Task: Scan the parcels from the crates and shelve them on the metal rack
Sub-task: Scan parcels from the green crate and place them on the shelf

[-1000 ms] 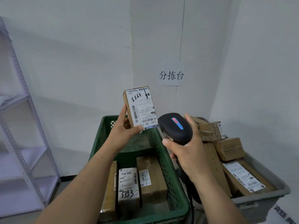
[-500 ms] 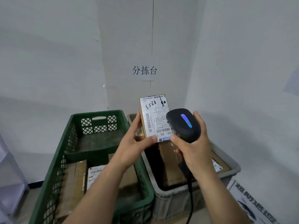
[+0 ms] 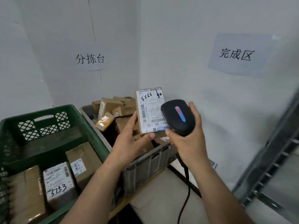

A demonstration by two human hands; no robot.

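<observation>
The left hand holds one small parcel upright in the air, label side toward the camera. Its thumb pinches the bottom edge of the label and its fingers run up the left edge and behind the box. Just to the right, the right hand wraps around the grip of a black scanner. The scanner's head overlaps the label's lower right corner in this view; whether the two touch cannot be told. A cable hangs down from below that hand.

The parcel looks like a thin cardboard box, probably light and stiff enough for one hand to carry. The printed label covers nearly the whole front and may be slick under a thumb. The safer hold is on the bare cardboard edges, which also keeps the barcodes uncovered for the reader.

Below and left of the left hand sits the green crate, holding several more labelled boxes. Beyond and beneath both hands the grey crate is heaped with small cartons. The metal rack stands to the right of the right hand, so shelving likely calls for a reach or a turn that way.
</observation>
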